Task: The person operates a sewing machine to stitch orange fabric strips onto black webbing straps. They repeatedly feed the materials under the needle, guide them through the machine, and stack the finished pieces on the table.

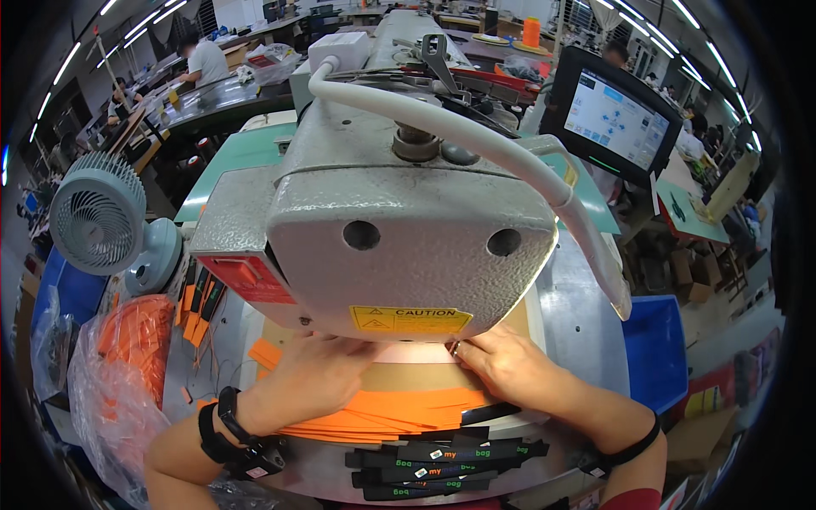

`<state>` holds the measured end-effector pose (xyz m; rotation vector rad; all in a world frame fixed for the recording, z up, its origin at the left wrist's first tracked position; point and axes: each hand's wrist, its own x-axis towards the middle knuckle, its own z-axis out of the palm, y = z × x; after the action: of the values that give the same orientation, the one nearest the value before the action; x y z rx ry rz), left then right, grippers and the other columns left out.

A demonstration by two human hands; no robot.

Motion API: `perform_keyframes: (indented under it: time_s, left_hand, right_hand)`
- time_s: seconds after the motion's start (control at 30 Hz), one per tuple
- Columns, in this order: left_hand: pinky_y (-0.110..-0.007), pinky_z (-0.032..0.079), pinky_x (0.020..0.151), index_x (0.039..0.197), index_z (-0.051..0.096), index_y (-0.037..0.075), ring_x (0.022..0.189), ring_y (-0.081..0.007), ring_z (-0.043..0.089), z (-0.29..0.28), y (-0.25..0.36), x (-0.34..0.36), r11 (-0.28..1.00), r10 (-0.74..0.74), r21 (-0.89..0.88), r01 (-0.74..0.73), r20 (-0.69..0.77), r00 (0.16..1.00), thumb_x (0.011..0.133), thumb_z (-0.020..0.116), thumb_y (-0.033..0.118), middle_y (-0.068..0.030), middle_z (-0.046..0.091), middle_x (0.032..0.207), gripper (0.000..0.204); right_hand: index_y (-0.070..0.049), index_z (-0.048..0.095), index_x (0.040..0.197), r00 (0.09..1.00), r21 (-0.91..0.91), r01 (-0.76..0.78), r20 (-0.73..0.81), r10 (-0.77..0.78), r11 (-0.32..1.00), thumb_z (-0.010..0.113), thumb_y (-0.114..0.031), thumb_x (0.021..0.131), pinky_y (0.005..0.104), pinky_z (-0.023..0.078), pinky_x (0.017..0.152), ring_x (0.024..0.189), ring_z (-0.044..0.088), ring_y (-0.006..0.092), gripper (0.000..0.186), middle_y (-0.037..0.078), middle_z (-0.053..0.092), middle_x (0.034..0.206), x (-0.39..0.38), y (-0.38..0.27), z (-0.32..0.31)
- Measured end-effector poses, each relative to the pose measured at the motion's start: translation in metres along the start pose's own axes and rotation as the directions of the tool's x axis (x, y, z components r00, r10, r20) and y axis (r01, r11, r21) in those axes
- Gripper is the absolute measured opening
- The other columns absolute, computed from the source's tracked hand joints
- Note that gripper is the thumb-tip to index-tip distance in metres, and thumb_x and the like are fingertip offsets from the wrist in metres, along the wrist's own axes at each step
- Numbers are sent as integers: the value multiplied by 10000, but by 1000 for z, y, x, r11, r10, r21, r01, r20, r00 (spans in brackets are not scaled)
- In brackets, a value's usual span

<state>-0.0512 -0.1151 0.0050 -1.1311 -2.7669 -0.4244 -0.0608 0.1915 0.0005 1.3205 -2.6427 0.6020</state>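
A large grey sewing machine head (pixel 408 263) fills the middle of the view and covers the spot where my hands meet the work. My left hand (pixel 319 370) lies at its lower left edge, palm down, its fingertips hidden beneath the head. At the lower right edge, my right hand (pixel 506 365) has thumb and fingers drawn together; what they hold is hidden. Between them runs a brightly lit pale strip on a tan board (pixel 408 376). Flat orange fabric strips (pixel 382 414) lie fanned just below my hands. Nearer me is a pile of black printed straps (pixel 446 466).
Left of the machine are a grey-green fan (pixel 98 214), black-and-orange straps (pixel 201 302) and a plastic bag of orange pieces (pixel 140 357). To the right stand a control screen (pixel 612 117) and a blue bin (pixel 656 353). A thick white cable hose (pixel 476 127) arches over the head. People work farther back.
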Motion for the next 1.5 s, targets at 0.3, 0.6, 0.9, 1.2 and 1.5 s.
perform_keyframes:
  time_s: [0.3,0.6,0.9,1.2,1.5]
  left_hand:
    - [-509,474,1005,1414,585,108,1182,-396,595,-5,-7,3,996,-2,-89,11,98,995,793,572,22,-156,651,1239,628]
    - [-477,503,970,1409,621,176,1178,-355,624,-7,-8,2,995,-76,-55,83,133,988,842,549,16,-133,668,1278,593]
    - [-443,522,912,1270,700,133,1133,-318,654,-7,-18,-10,997,-34,69,30,52,998,829,570,51,-96,691,1242,467]
    - [-511,472,944,1126,736,116,1180,-321,605,-10,-22,-11,1000,4,-6,-4,-29,1000,796,598,27,-61,663,1243,369]
    - [-483,486,931,1139,740,130,1169,-293,629,-19,-22,-5,997,38,76,-33,-61,997,832,597,57,-56,694,1180,347]
  right_hand:
    - [64,658,1210,999,15,35,-27,-35,999,616,-67,873,427,511,957,1063,620,331,364,158,636,1125,3,1,-2]
    - [69,670,1196,999,49,35,-37,-33,998,645,-50,879,422,535,899,997,636,329,340,158,633,1035,8,-2,0]
    - [54,701,1151,993,91,61,-111,-51,994,708,-81,898,420,553,885,982,658,334,287,150,677,1127,12,-1,6]
    - [52,710,1028,999,102,31,-36,-28,994,684,-80,902,436,554,898,1021,661,349,184,156,693,1106,20,-6,6]
    - [44,714,924,999,157,-13,-44,20,987,687,-48,823,456,553,885,973,676,375,139,180,703,1002,27,-1,11]
